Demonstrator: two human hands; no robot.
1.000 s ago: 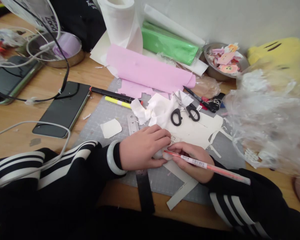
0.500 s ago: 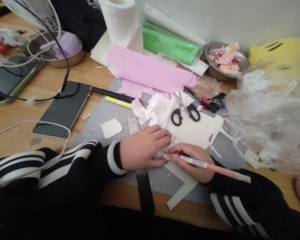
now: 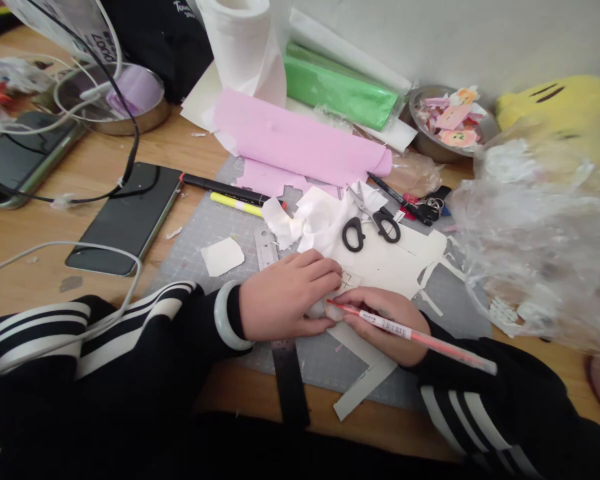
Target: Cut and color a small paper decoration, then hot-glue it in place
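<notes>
Red pen point(image 3: 423, 338), one: at centre, barrel trailing toward 4 o'clock. Gripped, thumb against fingers, by the right hand point(image 3: 395, 309), low near the tip, probably for fine control.
Pale piece point(image 3: 319, 308), one, small: at the pen tip; contact unclear.
Left hand point(image 3: 285, 297), at 9 o'clock: curved over the piece, seemingly to steady it; whether pinching or merely pressing, cannot tell.
Ruler point(image 3: 267, 248): beneath that hand, upper end toward 11.
Scissors point(image 3: 371, 212): 1 o'clock, lying loose, apparently aside from the hands.
Cutting mat point(image 3: 215, 227): underneath, presumably protecting the table.
</notes>
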